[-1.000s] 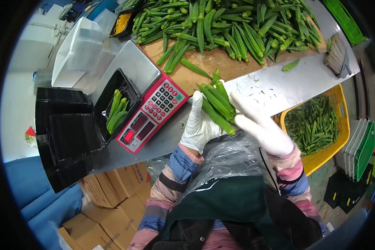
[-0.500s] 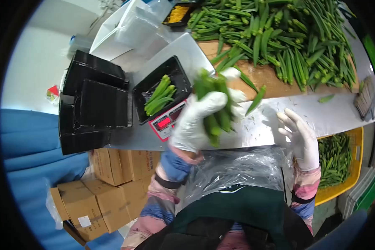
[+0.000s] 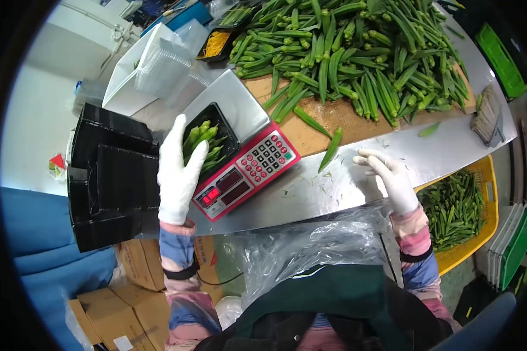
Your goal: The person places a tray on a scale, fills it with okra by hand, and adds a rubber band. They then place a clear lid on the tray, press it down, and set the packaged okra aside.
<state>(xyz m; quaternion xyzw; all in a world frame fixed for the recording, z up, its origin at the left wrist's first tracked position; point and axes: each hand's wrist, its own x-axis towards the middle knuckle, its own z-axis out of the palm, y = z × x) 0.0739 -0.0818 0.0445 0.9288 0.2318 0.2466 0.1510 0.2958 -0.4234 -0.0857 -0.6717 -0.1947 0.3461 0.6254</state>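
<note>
My left hand (image 3: 177, 167), in a white glove, is at the near left side of a black tray (image 3: 231, 139). Its thumb stands apart from the stretched fingers, and it holds nothing that I can see. Okra pods (image 3: 202, 139) lie in the tray, partly hidden by this hand. Under the tray is a red scale (image 3: 249, 169) with a keypad and a lit red display. My right hand (image 3: 389, 178), also gloved, hovers over the steel table (image 3: 310, 196) with its fingers apart. A single okra pod (image 3: 331, 150) lies to its left.
A large okra heap (image 3: 357, 52) covers a wooden board (image 3: 310, 126). Stacked black trays (image 3: 126, 181) stand at left, clear plastic lids (image 3: 167, 67) behind. A brush (image 3: 486, 117) lies at right, above a yellow crate (image 3: 490, 202) of okra. Cardboard boxes (image 3: 120, 310) sit below the table.
My left hand has moved left to the tray, and the okra bunch it carried is no longer in it. More okra shows in the tray. My right hand has shifted slightly left.
</note>
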